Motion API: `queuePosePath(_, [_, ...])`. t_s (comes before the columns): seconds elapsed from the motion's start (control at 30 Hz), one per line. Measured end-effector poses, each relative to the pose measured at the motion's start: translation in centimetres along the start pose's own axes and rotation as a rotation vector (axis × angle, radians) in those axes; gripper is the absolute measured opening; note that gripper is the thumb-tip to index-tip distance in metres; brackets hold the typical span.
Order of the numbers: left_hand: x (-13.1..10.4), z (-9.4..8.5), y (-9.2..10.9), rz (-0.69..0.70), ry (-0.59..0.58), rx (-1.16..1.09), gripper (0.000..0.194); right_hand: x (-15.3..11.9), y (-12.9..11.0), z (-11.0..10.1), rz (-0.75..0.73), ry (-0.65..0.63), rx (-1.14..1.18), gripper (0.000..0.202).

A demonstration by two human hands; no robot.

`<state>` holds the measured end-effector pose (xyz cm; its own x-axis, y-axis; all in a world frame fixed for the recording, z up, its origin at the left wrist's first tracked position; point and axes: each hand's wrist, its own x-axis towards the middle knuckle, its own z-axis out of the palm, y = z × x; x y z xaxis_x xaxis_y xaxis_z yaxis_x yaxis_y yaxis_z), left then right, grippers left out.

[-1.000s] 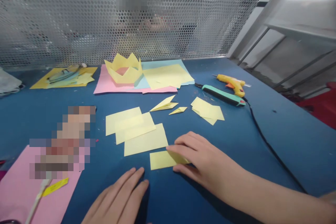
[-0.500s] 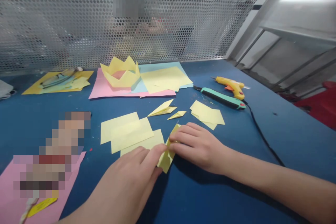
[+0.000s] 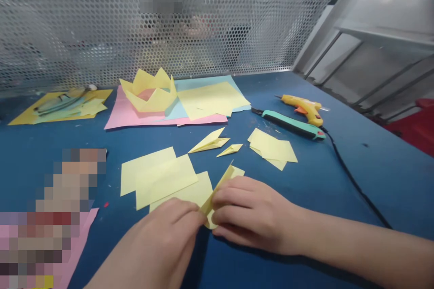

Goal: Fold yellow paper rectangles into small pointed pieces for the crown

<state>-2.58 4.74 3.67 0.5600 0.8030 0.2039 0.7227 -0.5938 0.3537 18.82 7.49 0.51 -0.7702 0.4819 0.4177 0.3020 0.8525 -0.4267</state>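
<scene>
I have both hands on one small yellow paper slip (image 3: 222,185) near the front edge of the blue worktop (image 3: 339,189), roughly at its middle. My right hand (image 3: 252,216) is closed on the slip, fingers curled over its lower end and thumb beneath, as far as I can see. My left hand (image 3: 166,239) meets it from the other side, fingertips pinched against the same lower end. Holding it from both sides this way seems meant to keep the two layers lined up while the crease is pressed flat. The slip is pale yellow, thin and matte, folded lengthwise so it stands up as a narrow tilted strip, its upper corner pointing toward the back edge. Its lower end is hidden between my fingers. Just to the left lie three flat yellow rectangles (image 3: 159,176), overlapping, the nearest one partly under my left fingers. Farther back are two folded pointed pieces (image 3: 210,141) and a small pile of yellow cut pieces (image 3: 271,148). Toward the right edge lie a glue gun (image 3: 305,108) and a teal-handled tool (image 3: 288,124); near the back edge sits a yellow paper crown (image 3: 149,92) on a pink sheet (image 3: 125,115).
</scene>
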Motion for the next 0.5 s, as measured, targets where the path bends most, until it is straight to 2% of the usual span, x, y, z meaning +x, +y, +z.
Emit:
queuePosePath(0.07, [-0.4,0.3,-0.3,0.051,-0.018,0.0,0.03,0.0,0.0,0.0,0.075,-0.001,0.071,0.017])
queuePosePath(0.17, [-1.0,1.0,-0.7,0.059,-0.003,0.036,0.029,0.3,-0.3,-0.3,0.229,0.017,0.168,0.01])
queuePosePath(0.27, [-1.3,1.7,-1.0,0.046,0.023,0.082,0.032,0.6,-0.7,-0.1,0.36,0.051,0.214,0.015])
queuePosePath(0.43, [-1.7,2.5,-1.1,0.057,0.048,0.143,0.035,0.6,-1.1,0.4,0.491,0.096,0.216,0.016])
queuePosePath(0.5, [-2.0,2.6,-1.2,0.104,0.051,0.179,0.033,0.6,-1.2,0.5,0.524,0.103,0.215,0.018])
